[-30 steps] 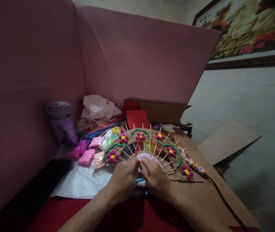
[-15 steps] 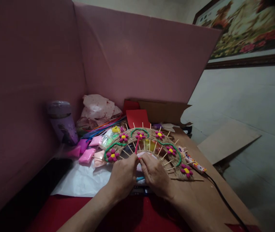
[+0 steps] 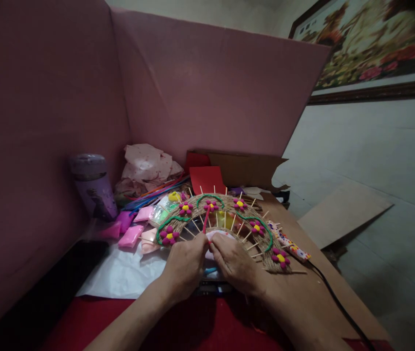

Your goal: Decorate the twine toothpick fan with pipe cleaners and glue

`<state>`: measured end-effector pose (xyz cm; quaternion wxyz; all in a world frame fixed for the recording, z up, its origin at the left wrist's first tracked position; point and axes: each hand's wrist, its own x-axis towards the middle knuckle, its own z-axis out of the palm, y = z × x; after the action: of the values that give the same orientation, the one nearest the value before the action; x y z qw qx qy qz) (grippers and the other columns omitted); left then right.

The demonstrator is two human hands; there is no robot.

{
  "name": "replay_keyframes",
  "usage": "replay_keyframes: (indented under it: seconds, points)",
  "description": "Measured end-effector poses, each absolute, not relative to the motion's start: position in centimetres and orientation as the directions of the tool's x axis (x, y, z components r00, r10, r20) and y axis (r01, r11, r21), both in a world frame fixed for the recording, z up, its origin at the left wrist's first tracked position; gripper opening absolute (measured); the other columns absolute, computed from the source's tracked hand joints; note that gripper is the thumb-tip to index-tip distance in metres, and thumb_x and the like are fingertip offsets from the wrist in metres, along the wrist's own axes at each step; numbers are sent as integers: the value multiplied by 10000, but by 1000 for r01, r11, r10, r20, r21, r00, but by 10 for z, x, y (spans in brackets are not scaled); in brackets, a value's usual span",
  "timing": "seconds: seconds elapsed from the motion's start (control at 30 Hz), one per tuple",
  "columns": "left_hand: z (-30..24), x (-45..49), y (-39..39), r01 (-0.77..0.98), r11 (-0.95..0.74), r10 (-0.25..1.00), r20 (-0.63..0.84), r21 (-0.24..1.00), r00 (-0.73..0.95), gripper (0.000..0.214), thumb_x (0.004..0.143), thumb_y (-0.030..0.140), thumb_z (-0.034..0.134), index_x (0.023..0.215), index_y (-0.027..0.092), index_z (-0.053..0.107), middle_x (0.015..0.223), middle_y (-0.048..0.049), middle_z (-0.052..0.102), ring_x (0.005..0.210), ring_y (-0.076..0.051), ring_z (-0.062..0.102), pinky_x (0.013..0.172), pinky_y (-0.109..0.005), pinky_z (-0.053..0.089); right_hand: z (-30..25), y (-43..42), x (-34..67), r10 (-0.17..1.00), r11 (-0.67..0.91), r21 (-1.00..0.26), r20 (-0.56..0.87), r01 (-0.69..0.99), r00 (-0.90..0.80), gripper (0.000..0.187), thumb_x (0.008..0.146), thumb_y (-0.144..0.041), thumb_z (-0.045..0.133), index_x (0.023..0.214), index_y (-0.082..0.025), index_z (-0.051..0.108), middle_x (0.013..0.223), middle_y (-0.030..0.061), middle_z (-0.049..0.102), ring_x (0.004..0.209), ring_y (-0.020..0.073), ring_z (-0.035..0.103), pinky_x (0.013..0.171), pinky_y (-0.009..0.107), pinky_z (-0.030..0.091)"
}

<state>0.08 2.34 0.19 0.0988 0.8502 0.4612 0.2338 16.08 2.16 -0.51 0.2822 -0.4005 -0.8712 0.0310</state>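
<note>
A red pipe cleaner [image 3: 206,219] rises from between my two hands, its free end pointing up and away. My left hand [image 3: 187,263] is closed, thumb and fingers pinching the pipe cleaner low down. Against it, my right hand [image 3: 235,261] pinches the same piece, fingertips nearly touching the left ones. Just beyond lies a half-ring woven of twine on thin sticks [image 3: 225,201], trimmed with green curls and purple flowers with yellow centres [image 3: 170,236]. My hands cover part of its inner edge.
At left stand a purple tumbler [image 3: 94,187] and pink packets [image 3: 131,236]. Coloured pipe cleaners [image 3: 156,192] lie behind them, near crumpled paper [image 3: 145,163]. A flower-patterned tool with a black cord [image 3: 291,243] rests at right on cardboard [image 3: 313,287]. Pink panels [image 3: 207,87] rise behind.
Both hands keep their pinch on the red pipe cleaner, with only a slight shift of the fingers. The view has moved a little; the half-ring lies as before.
</note>
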Motion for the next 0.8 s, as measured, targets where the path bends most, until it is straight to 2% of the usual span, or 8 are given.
replay_keyframes:
  seconds: [0.13,0.27,0.43,0.6,0.8]
  points:
    - [5,1,20,642,-582,811,303,499,500,204,873,174,330,933,178,524,749,-43,630,628,-164,552,566,-251,310,-4,24,165,672,723,-271,491,636,-554,192,905,-176,330,743,-200,430,698,11,509,635,145,458,618,275,358]
    - [5,3,16,580,-546,830,300,605,470,213,848,137,338,921,179,534,736,-30,608,604,-141,521,579,-236,327,-7,23,162,660,729,-279,526,625,-536,215,898,-162,329,707,-201,418,658,3,489,616,138,451,597,262,337]
    - [4,4,13,589,-502,860,292,633,419,217,827,124,346,866,187,550,688,-18,591,603,-143,514,580,-235,327,-17,19,156,686,691,-306,563,655,-461,211,894,-155,334,702,-202,407,658,6,493,615,138,440,584,260,322]
    - [1,6,12,570,-495,867,326,656,378,204,848,153,344,761,177,527,653,-13,572,573,-132,483,564,-239,313,-20,18,154,691,690,-325,562,646,-455,198,896,-147,326,724,-201,408,669,6,496,618,135,443,582,253,324]
    - [2,6,21,576,-454,891,350,680,290,246,888,245,349,769,182,554,622,-3,581,553,-126,495,541,-231,319,-14,25,155,716,642,-361,598,677,-361,232,916,-195,324,702,-203,414,660,2,487,621,135,458,603,248,332]
